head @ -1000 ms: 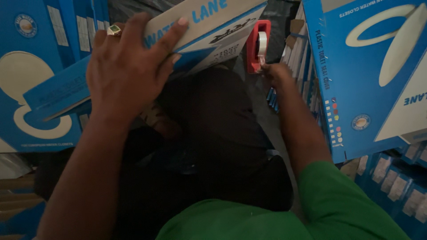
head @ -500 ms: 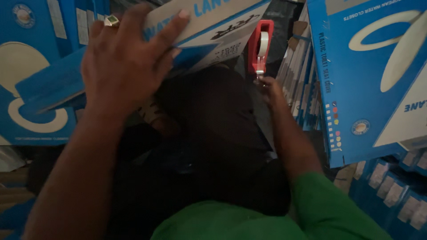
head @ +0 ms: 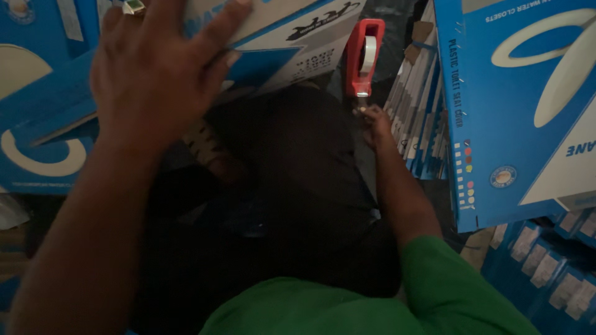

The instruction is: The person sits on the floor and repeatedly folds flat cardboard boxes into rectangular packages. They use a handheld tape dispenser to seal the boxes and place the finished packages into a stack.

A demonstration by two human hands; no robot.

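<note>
A packing or storage room: stacked blue cartons (head: 521, 105), flat-packed boxes (head: 419, 105) and a red tape dispenser (head: 364, 56).

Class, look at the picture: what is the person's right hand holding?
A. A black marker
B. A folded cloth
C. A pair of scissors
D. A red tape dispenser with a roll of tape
D: the right hand grips the bottom of a red tape dispenser that stands upright beside the blue and white carton.

The box (head: 279, 37) under the left hand (head: 155, 80) is printed cardboard, smooth with a faint sheen, as is the big box (head: 521, 105) at right. The dispenser (head: 363, 53) in the right hand (head: 374, 121) is glossy red plastic carrying a pale tape roll. The sleeve (head: 459, 291) is matt green cloth; the ring (head: 133, 7) looks metallic.
</note>
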